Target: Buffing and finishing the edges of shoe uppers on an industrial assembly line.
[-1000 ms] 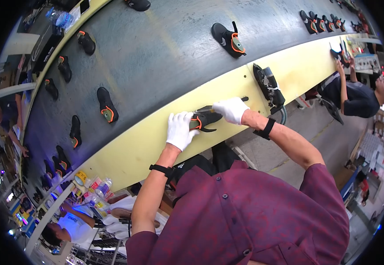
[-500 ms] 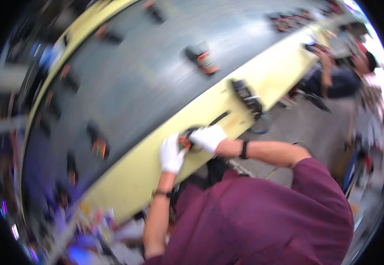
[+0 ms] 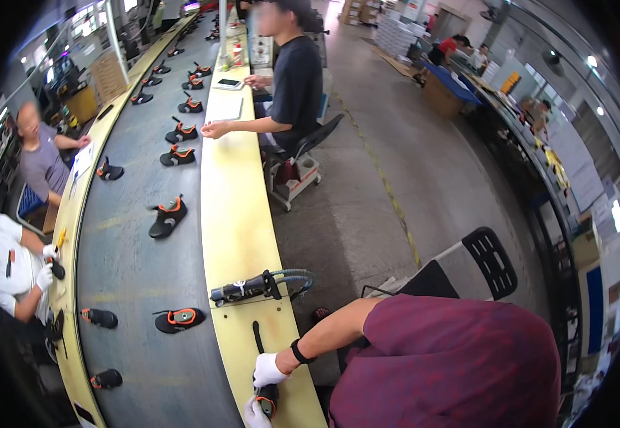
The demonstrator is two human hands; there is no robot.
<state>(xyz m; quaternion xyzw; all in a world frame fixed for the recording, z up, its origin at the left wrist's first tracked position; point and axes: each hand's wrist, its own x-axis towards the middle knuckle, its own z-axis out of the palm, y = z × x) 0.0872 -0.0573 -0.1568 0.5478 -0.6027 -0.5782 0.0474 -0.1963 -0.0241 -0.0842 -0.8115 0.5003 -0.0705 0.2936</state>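
Note:
A small black shoe [image 3: 268, 401] with an orange-edged opening rests on the yellow ledge, low in the view. From its far end my right hand [image 3: 270, 370], in a white glove, grips it with the fingers curled down. My left hand [image 3: 256, 415], also gloved, is closed on the shoe's near left side and partly cut off by the lower edge. A narrow black strip [image 3: 257, 337] runs along the ledge up to my right hand; I cannot tell whether the hand touches it. Farther up the ledge lies a black tool with hoses [image 3: 246, 288].
Left of the ledge, a grey conveyor belt [image 3: 135, 267] carries several black-and-orange shoes, the nearest one [image 3: 179, 320] beside the tool. Across it, a person in white [image 3: 14, 267] handles a shoe. Another person [image 3: 292, 78] sits farther along my side. A chair [image 3: 460, 267] stands to my right.
The view has swung round to look along the belt, and its blur has gone. Both hands stay on the shoe, now lower in the picture.

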